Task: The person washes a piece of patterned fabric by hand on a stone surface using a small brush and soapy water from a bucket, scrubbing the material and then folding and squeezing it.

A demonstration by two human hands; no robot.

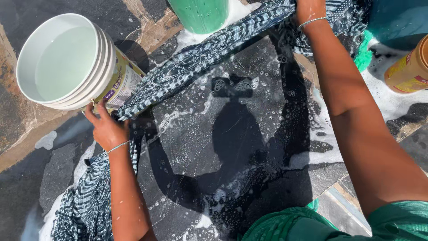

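Beside the white bucket [62, 60], the left hand [107, 129] pinched the wet patterned cloth [200, 53], whose far end the right hand [310, 10] gripped.

Between your hands stretches a blue-and-white zigzag-patterned wet cloth [196, 60]; by your left hand [106, 129], a white plastic bucket [67, 62].
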